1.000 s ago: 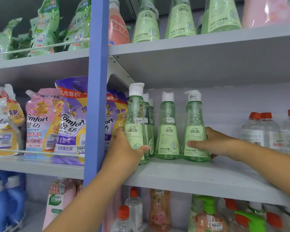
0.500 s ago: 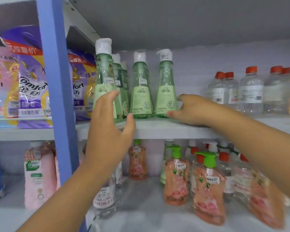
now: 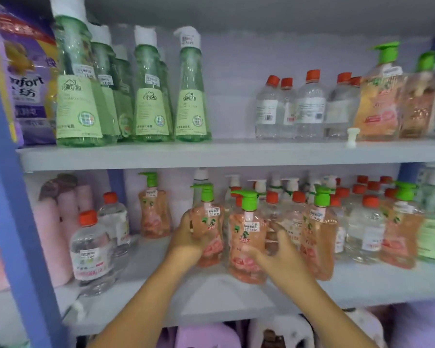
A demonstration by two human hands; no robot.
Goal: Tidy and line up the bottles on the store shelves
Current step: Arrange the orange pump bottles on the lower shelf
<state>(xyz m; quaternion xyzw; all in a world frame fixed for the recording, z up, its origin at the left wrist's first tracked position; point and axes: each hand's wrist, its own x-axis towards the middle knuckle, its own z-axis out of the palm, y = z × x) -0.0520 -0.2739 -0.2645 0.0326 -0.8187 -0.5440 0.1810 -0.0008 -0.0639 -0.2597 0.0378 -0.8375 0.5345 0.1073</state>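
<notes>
Both hands have been lowered from the green bottles (image 3: 191, 91) to the lower shelf (image 3: 211, 297)

The left hand (image 3: 186, 238) is curled round one pink pump bottle (image 3: 207, 222); the right hand (image 3: 274, 254) is wrapped on its neighbour (image 3: 248, 237), fingers blurred. "13.00" price stickers are legible, as is "mfort" on a purple pouch (image 3: 28, 79) cut off by the blue post (image 3: 13, 197)

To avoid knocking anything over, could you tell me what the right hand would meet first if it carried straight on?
Probably the pink pump bottle already at the right hand's fingertips; contact is blurred.
</notes>
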